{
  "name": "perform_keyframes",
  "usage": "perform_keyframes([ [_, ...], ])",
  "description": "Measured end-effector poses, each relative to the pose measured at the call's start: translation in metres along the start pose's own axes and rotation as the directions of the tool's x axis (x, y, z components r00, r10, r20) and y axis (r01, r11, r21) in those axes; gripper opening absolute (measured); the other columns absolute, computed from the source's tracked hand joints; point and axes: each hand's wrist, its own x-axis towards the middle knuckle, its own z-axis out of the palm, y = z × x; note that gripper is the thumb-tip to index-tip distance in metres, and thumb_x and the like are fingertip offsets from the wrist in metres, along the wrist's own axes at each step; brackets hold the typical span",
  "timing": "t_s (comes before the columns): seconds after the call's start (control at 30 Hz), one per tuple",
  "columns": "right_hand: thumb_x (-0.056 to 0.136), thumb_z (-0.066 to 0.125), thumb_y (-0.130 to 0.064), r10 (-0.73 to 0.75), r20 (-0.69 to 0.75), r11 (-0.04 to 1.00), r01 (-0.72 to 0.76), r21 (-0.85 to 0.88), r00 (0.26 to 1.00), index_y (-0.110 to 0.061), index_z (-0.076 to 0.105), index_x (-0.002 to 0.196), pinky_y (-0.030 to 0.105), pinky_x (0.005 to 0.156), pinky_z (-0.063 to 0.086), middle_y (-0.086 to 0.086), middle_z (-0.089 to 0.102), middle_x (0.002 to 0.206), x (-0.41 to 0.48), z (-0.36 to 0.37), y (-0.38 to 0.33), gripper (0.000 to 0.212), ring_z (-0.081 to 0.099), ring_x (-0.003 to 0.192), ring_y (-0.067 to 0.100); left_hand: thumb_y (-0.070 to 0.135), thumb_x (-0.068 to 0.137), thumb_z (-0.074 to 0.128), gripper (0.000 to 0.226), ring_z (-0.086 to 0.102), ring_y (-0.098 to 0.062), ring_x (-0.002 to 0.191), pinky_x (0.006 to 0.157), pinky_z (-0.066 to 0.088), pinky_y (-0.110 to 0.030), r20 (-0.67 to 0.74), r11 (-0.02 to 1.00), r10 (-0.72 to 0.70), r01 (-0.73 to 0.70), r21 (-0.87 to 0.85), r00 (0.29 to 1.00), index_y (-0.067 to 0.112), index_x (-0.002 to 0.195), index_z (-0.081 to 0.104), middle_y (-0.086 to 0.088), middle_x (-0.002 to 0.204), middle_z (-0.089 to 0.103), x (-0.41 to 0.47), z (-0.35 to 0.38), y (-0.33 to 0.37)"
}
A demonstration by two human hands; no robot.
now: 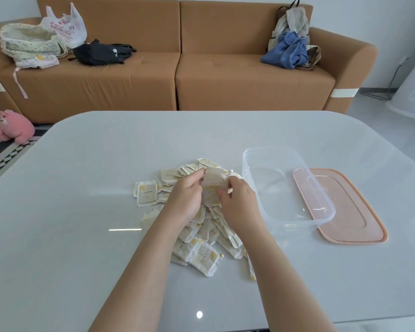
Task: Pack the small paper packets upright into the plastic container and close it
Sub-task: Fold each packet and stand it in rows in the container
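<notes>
A loose pile of small white-and-yellow paper packets (201, 248) lies in the middle of the table. Above the pile both hands hold a stack of packets (213, 185) standing on edge: my left hand (186, 195) grips its left side and my right hand (237, 202) grips its right side. To the right of the pile stands the clear plastic container (297, 219), open and with nothing inside. Its pink lid (352, 212) lies flat on the table, partly behind the container's right wall.
The grey table (82, 212) has rounded far corners. Behind it stands a brown sofa (177, 68) with bags and clothes on it. A pink plush toy (12, 125) lies on the floor at the left.
</notes>
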Motion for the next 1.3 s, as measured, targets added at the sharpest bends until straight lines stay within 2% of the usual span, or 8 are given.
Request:
perform_keyframes([
  [0.13, 0.092, 0.052, -0.012, 0.0, -0.044, 0.998, 0.003, 0.068, 0.999, -0.006, 0.052, 0.08, 0.033, 0.065, 0.039, 0.008, 0.058, 0.083, 0.002, 0.001, 0.0, 0.014, 0.053, 0.077, 0.026, 0.015, 0.067, 0.036, 0.07, 0.06, -0.02, 0.118, 0.106, 0.044, -0.04, -0.003, 0.992, -0.045, 0.045, -0.114, 0.999, 0.02, 0.134, 0.056, -0.006, 0.129, 0.064, -0.004, -0.001, 0.007],
  [0.3, 0.091, 0.055, -0.015, 0.014, -0.03, 0.997, -0.012, 0.071, 0.999, -0.006, 0.053, 0.081, 0.035, 0.068, 0.044, 0.009, 0.059, 0.08, 0.003, 0.003, 0.005, 0.014, 0.056, 0.078, 0.028, 0.01, 0.097, 0.035, 0.035, 0.065, -0.019, 0.11, 0.087, 0.054, -0.023, 0.086, 0.906, -0.05, 0.082, -0.415, 0.995, 0.005, 0.118, 0.063, -0.012, 0.118, 0.069, -0.009, 0.002, 0.018],
  [0.47, 0.092, 0.055, -0.017, -0.047, -0.1, 0.995, 0.055, 0.085, 0.994, -0.005, 0.055, 0.081, 0.029, 0.064, 0.041, 0.008, 0.06, 0.079, 0.002, -0.006, -0.002, 0.017, 0.057, 0.075, 0.026, 0.014, 0.099, 0.037, 0.028, 0.064, -0.014, 0.105, 0.094, 0.048, -0.028, -0.02, 0.85, -0.115, 0.088, -0.519, 0.993, 0.01, 0.108, 0.064, -0.006, 0.111, 0.069, -0.008, -0.003, 0.019],
  [0.63, 0.093, 0.056, -0.025, -0.071, -0.272, 0.994, 0.089, 0.055, 0.96, -0.011, 0.059, 0.085, 0.029, 0.061, 0.03, 0.001, 0.057, 0.075, 0.019, -0.044, -0.006, 0.016, 0.047, 0.067, 0.019, 0.007, 0.093, 0.041, 0.028, 0.067, -0.018, 0.102, 0.089, 0.05, -0.032, -0.26, 0.98, -0.101, 0.052, -0.191, 0.96, 0.016, 0.095, 0.067, -0.006, 0.109, 0.071, -0.005, -0.018, 0.012],
  [0.77, 0.091, 0.05, -0.029, -0.028, -0.325, 0.991, -0.018, -0.136, 0.945, -0.009, 0.061, 0.086, 0.034, 0.063, 0.039, 0.004, 0.064, 0.085, 0.055, -0.074, 0.014, 0.024, 0.054, 0.077, 0.026, 0.009, 0.088, 0.043, 0.029, 0.066, -0.027, 0.092, 0.082, 0.053, -0.041, -0.332, 0.998, -0.022, 0.043, 0.056, 0.943, 0.022, 0.087, 0.068, -0.005, 0.095, 0.072, -0.008, -0.023, 0.007],
  [0.93, 0.092, 0.043, -0.029, 0.107, -0.205, 0.87, -0.192, -0.455, 0.973, -0.008, 0.055, 0.076, 0.028, 0.05, 0.028, 0.008, 0.057, 0.08, 0.092, -0.084, 0.036, 0.029, 0.05, 0.071, 0.029, 0.012, 0.091, 0.045, 0.026, 0.066, -0.017, 0.087, 0.073, 0.051, -0.028, -0.323, 0.983, 0.01, 0.051, 0.178, 0.946, 0.023, 0.093, 0.068, 0.011, 0.093, 0.069, -0.01, -0.025, 0.005],
  [1.07, 0.094, 0.041, -0.03, 0.161, -0.103, 0.809, -0.19, -0.557, 0.982, -0.01, 0.048, 0.069, 0.027, 0.058, 0.034, 0.008, 0.053, 0.078, 0.101, -0.063, 0.045, 0.033, 0.051, 0.07, 0.03, 0.013, 0.091, 0.044, 0.027, 0.065, -0.013, 0.089, 0.077, 0.051, -0.029, -0.329, 0.981, 0.012, 0.053, 0.188, 0.944, 0.024, 0.094, 0.068, 0.014, 0.093, 0.069, -0.009, -0.026, 0.002],
  [1.3, 0.089, 0.049, -0.028, 0.306, 0.084, 0.902, -0.26, -0.346, 0.948, -0.01, 0.04, 0.059, 0.026, 0.049, 0.033, 0.004, 0.046, 0.059, 0.104, -0.055, 0.047, 0.036, 0.042, 0.053, 0.021, 0.011, 0.091, 0.043, 0.029, 0.065, -0.019, 0.084, 0.079, 0.052, -0.036, -0.322, 0.96, 0.037, 0.056, 0.276, 0.946, 0.027, 0.092, 0.067, 0.008, 0.095, 0.069, -0.008, -0.024, -0.003],
])
